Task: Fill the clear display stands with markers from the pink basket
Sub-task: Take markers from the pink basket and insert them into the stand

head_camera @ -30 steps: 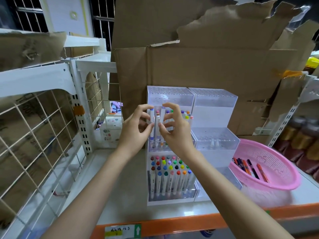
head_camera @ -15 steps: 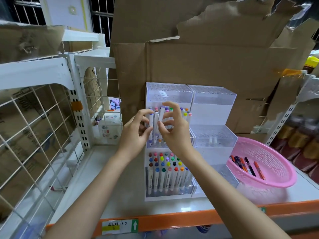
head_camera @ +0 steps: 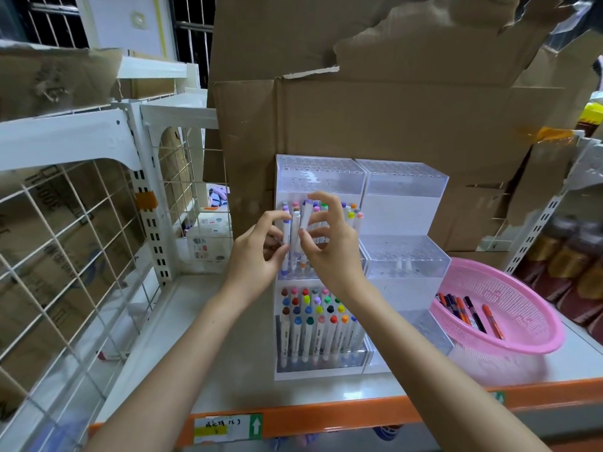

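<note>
Cardboard boxes (head_camera: 391, 119), wire rack (head_camera: 150, 223), shelf label (head_camera: 217, 430)

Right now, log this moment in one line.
step: filling left stand middle tier | left hand: pinches white marker | right hand: pinches tilted marker | right stand: mostly unfilled | pink basket: loose markers inside

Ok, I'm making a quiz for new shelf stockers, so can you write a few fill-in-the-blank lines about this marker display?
The basket to the right of the stands is ___ in colour.
The left hand pinches a marker in the ___ tier of the left stand.
The middle tier of the right stand holds only ___ markers.
The top tier of both stands is ___.
Missing words: pink; middle; two; empty.
</note>
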Demonstrator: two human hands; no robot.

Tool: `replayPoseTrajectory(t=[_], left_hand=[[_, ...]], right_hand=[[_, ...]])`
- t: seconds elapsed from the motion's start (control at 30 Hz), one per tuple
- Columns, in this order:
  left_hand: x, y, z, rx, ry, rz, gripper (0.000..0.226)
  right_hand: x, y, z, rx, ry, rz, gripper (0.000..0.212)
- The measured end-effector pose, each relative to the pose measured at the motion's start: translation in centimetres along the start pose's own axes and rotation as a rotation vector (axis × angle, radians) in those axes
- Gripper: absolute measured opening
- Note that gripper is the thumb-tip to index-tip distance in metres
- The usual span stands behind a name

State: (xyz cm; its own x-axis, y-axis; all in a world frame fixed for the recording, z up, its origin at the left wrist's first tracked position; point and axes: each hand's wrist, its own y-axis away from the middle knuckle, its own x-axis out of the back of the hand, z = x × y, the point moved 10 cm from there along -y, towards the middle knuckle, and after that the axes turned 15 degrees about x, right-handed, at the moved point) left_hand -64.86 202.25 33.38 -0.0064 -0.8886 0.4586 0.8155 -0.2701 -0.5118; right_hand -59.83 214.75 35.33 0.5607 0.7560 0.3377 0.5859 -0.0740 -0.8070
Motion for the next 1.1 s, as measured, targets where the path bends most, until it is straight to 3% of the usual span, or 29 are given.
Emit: replayPoseTrajectory(t=[0.4, 0.73, 1.1], left_hand=[[0.0, -0.3, 0.3, 0.045, -0.023, -0.006, 0.043], [0.1, -0.2, 0.4, 0.071, -0.058, 0.003, 0.041], [-0.1, -0.3, 0.9, 0.028, -0.164, -0.047, 0.046]], right_hand=[[-0.1, -0.2, 0.0, 0.011, 0.011, -0.006, 0.050], [-2.1, -0.5, 0.2, 0.026, 0.076, -0.208, 0.055], [-1.8, 0.0, 0.7, 0.011, 0.174, -0.211, 0.057]])
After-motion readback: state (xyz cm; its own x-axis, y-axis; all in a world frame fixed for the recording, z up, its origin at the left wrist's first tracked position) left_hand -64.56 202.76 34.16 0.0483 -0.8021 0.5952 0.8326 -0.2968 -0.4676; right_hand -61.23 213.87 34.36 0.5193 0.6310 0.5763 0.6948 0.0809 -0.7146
